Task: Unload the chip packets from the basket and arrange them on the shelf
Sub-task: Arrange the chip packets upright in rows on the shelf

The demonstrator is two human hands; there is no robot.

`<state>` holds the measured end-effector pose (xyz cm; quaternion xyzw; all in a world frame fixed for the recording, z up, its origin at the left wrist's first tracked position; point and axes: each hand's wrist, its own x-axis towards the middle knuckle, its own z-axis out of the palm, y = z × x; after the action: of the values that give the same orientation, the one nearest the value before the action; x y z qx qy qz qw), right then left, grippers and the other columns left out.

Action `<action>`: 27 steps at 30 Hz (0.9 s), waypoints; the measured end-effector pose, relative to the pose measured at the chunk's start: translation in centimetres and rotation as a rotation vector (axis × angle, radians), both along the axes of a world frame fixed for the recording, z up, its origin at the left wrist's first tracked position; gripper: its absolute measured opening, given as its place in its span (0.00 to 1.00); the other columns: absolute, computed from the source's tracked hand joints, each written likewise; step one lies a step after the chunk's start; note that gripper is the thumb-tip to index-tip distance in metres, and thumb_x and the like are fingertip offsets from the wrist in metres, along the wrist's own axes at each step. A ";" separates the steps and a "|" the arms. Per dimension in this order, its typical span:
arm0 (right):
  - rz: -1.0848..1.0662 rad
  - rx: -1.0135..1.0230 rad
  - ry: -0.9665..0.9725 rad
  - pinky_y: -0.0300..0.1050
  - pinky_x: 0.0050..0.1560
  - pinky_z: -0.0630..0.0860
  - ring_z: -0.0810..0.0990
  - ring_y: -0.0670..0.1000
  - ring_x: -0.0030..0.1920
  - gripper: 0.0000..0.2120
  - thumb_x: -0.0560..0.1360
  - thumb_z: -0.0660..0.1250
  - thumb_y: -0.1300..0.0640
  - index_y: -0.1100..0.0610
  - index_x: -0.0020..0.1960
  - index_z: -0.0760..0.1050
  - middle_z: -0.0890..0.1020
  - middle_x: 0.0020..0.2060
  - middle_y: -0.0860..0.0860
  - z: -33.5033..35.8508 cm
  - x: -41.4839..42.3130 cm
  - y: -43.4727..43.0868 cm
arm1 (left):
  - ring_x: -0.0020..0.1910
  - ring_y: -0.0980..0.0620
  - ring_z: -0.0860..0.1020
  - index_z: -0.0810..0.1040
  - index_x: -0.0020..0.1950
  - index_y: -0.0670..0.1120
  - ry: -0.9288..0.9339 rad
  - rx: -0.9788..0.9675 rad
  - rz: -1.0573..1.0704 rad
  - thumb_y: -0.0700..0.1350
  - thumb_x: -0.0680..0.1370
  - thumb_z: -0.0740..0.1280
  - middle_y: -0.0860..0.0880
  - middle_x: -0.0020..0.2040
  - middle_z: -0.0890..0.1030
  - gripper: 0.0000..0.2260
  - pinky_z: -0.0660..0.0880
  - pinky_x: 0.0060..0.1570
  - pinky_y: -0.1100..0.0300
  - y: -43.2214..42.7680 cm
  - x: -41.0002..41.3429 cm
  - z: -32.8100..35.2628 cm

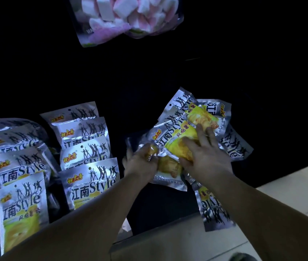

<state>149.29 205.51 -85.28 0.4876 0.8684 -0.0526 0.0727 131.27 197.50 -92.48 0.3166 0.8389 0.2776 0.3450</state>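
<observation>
Silver and yellow chip packets stand in overlapping rows [85, 147] on a dark shelf at the left. A loose heap of the same packets [179, 117] lies at centre right on a dark surface. My left hand [140, 164] grips the lower left corner of the top packet [170, 144] of the heap. My right hand [204, 155] lies over that packet's yellow face with fingers spread and slightly bent. Another packet [213, 210] hangs below my right wrist. The basket is too dark to make out.
A clear bag of pink and white marshmallows [128, 17] hangs above at the top centre. Pale floor tiles [290, 187] show at the lower right. The rest of the shelving is in deep shadow.
</observation>
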 end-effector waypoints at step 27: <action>-0.011 -0.162 0.079 0.70 0.71 0.65 0.32 0.52 0.80 0.34 0.79 0.55 0.32 0.36 0.81 0.48 0.37 0.82 0.46 0.4 -3.3 0.7 | 0.34 0.62 0.79 0.82 0.61 0.48 0.026 0.467 0.198 0.40 0.74 0.75 0.50 0.70 0.68 0.16 0.69 0.37 0.80 -0.4 -3.2 7.7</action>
<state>145.95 206.25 -84.90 0.4826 0.8608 -0.1421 0.0773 128.09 197.08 -84.81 0.3076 0.7832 0.4923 0.2227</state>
